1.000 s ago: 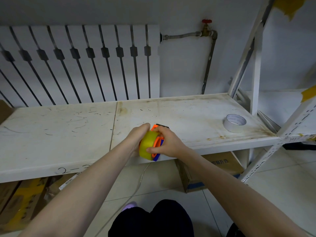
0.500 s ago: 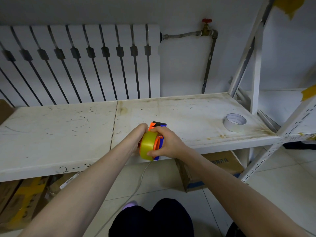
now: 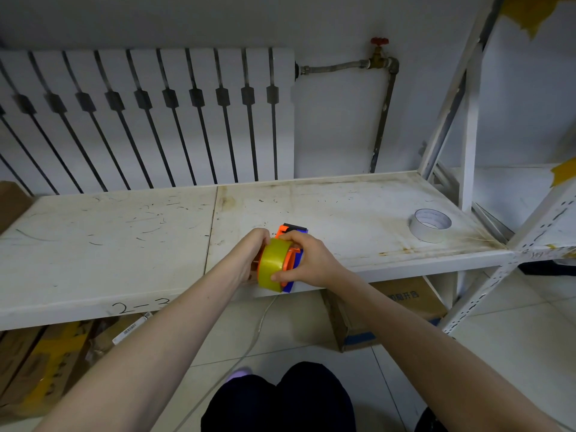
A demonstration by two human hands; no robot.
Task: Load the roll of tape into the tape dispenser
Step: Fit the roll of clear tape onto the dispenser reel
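Observation:
A yellow-green roll of tape [image 3: 271, 265] sits against the orange and blue tape dispenser [image 3: 292, 241], both held just above the front edge of the white shelf [image 3: 124, 244]. My left hand [image 3: 251, 255] presses on the roll's left side, fingers curled behind it. My right hand [image 3: 307, 261] wraps the dispenser from the right, thumb under the roll. The dispenser's hub is hidden by the roll and my fingers, so whether the roll is seated on it cannot be told.
A white tape roll [image 3: 430, 224] lies at the shelf's right end. A radiator [image 3: 149, 120] and a pipe with a red valve [image 3: 379, 42] line the back wall. Cardboard boxes [image 3: 402, 307] stand under the shelf. A metal rack upright [image 3: 467, 126] rises at right.
Both hands with the roll and dispenser have shifted slightly away from me over the shelf edge; the dispenser's blue front shows more. The grip is the same.

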